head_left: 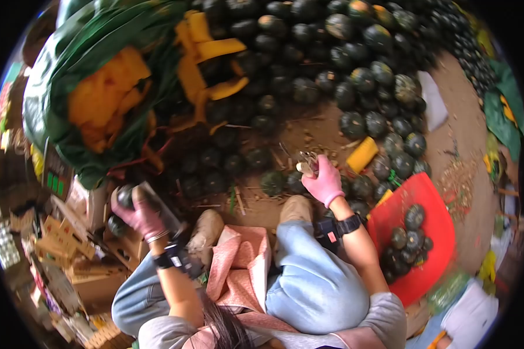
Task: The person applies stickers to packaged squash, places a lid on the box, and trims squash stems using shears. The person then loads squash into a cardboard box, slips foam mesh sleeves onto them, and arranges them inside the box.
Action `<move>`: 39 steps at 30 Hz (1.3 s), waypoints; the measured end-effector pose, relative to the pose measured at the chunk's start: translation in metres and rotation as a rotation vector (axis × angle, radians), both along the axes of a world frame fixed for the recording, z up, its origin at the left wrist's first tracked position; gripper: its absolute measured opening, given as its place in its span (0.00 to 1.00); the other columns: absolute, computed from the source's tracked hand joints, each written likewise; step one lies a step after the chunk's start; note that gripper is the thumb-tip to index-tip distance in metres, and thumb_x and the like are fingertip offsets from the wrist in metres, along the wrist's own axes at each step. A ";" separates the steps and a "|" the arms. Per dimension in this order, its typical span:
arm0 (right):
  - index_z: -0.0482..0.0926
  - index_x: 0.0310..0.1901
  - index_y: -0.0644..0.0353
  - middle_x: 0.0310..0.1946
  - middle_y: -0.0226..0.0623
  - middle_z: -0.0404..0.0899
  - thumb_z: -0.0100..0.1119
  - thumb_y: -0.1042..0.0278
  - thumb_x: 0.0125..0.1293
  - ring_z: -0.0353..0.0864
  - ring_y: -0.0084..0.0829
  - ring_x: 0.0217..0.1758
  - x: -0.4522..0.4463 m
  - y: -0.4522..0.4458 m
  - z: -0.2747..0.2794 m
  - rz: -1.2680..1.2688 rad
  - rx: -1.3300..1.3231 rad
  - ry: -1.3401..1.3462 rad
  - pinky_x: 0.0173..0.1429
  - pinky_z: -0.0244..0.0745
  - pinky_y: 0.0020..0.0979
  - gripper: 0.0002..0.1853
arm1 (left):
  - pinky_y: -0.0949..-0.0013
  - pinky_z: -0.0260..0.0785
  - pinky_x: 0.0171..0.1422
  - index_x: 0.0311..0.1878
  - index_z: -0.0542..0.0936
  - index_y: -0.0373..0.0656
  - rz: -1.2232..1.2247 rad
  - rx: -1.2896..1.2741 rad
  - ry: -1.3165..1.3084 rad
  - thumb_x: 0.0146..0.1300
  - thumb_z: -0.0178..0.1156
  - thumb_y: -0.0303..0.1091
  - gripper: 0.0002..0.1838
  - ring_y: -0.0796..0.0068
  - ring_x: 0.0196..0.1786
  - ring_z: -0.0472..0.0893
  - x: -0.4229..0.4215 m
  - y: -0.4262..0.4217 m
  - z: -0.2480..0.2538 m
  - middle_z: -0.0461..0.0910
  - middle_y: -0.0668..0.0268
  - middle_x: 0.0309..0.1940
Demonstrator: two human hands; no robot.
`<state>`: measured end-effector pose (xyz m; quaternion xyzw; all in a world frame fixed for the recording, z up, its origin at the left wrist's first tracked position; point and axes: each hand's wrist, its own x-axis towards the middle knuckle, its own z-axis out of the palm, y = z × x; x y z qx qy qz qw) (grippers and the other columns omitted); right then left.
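Observation:
My left hand (141,216), in a pink glove, is closed around a small dark green pumpkin (125,196) on the left. A greyish flat tray or plate (164,210) lies just beside that hand; its shape is partly blurred. My right hand (325,181), also gloved in pink, grips what look like pruning shears (306,165) with a pale handle, above the littered floor. Whether the blades are apart is too small to tell. Several dark green pumpkins (272,182) lie near the right hand, and a yellow-orange strip (362,155) is just beyond it.
A big pile of green pumpkins (337,52) covers the far side. A green sack (46,104) with orange pieces stands at upper left, by a display with green digits (55,181). At right, a red scoop-shaped container (434,224) holds several pumpkins. Cardboard boxes (96,285) fill the lower left.

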<state>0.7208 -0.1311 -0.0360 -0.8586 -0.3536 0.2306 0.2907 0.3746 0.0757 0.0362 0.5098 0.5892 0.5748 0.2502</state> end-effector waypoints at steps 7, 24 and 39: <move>0.70 0.41 0.59 0.34 0.51 0.81 0.59 0.61 0.54 0.80 0.54 0.40 0.093 0.002 -0.015 -0.511 0.041 -0.198 0.46 0.74 0.45 0.16 | 0.54 0.53 0.72 0.71 0.59 0.45 -0.028 -0.539 1.140 0.73 0.38 0.53 0.30 0.46 0.72 0.57 -0.193 0.037 -0.094 0.58 0.47 0.69; 0.71 0.51 0.58 0.48 0.46 0.75 0.68 0.63 0.39 0.73 0.49 0.55 0.097 0.039 -0.024 0.218 -0.292 -0.588 0.58 0.68 0.45 0.32 | 0.56 0.62 0.67 0.55 0.76 0.41 -1.229 -0.245 0.301 0.62 0.57 0.44 0.22 0.51 0.61 0.69 0.177 -0.099 -0.040 0.73 0.52 0.55; 0.66 0.47 0.62 0.39 0.46 0.77 0.67 0.68 0.44 0.78 0.44 0.43 0.036 0.063 -0.051 0.155 -0.060 0.130 0.53 0.72 0.37 0.28 | 0.65 0.72 0.34 0.48 0.68 0.42 -0.702 -1.395 -0.811 0.65 0.54 0.51 0.21 0.72 0.29 0.73 0.207 -0.083 -0.102 0.70 0.62 0.30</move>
